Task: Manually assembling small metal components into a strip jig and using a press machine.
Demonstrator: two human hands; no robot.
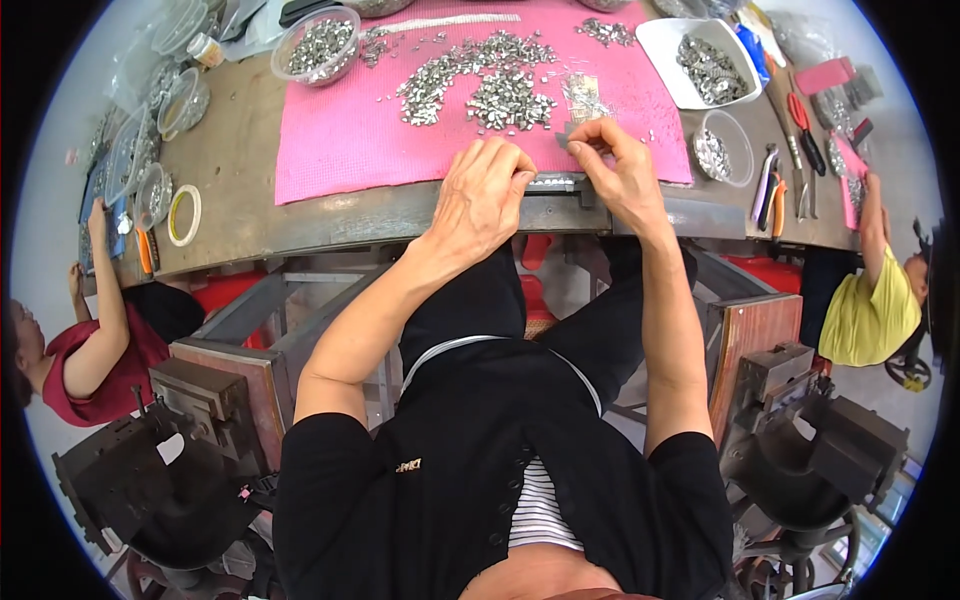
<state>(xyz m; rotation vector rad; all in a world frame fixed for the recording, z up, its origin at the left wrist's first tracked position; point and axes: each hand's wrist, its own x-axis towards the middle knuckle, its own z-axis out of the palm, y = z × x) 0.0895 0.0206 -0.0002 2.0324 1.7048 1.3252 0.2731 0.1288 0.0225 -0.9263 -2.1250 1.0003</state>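
Pinching right hand (622, 178): grey piece (566, 138).
Left hand (482, 190): curled, hold unclear.
Table's near edge (350, 222): bumped bits (550, 182) could fall.

And here's the long brown desk (235, 150), bending across the view, grey steel frame (345, 295) beneath it! Bright red plastic seating (230, 290) peeks out, dark metal machinery (115, 465) squats lower left, everything evenly lit over pale grey floor (572, 288).

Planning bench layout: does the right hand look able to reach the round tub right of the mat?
Probably yes: nothing tall stands between the right hand and the tub, though that hand seems to hold a grey piece.
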